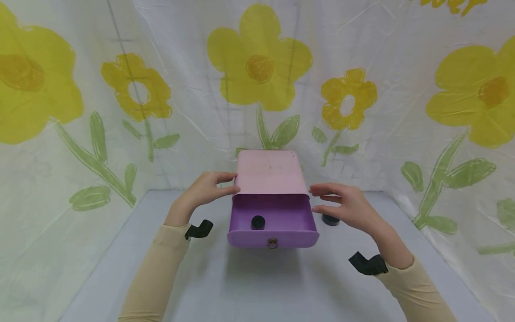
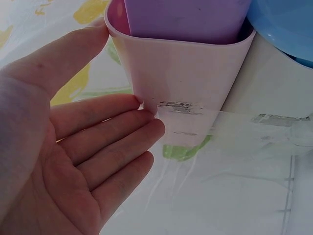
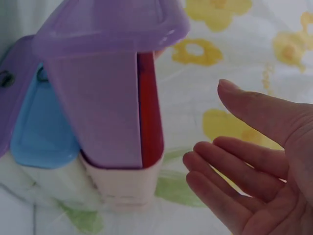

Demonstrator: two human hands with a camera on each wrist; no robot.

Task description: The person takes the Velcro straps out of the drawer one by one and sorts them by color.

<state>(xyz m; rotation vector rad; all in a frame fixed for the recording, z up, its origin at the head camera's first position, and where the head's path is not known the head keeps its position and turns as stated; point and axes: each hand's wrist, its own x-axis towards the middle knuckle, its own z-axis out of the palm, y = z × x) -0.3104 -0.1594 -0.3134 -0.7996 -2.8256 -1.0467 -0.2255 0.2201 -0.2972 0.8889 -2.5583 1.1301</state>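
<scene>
A pink drawer box (image 1: pixel 270 172) stands at the middle of the table, its top purple drawer (image 1: pixel 273 239) pulled out toward me. In that drawer, left of its middle, lies a small black round thing (image 1: pixel 258 222). My left hand (image 1: pixel 205 187) has its thumb and fingertips at the box's left side; in the left wrist view the fingers (image 2: pixel 117 139) are nearly straight against the pink wall (image 2: pixel 181 73). Off the box's right side, my right hand (image 1: pixel 348 203) holds nothing, its relaxed fingers (image 3: pixel 239 166) apart from the box.
Another black round thing (image 1: pixel 331 220) lies on the table (image 1: pixel 161 286) by the right hand, partly hidden by it. Lower tiers show in the right wrist view, including a blue drawer (image 3: pixel 45 129). Behind hangs a white sheet with painted flowers (image 1: pixel 259 67).
</scene>
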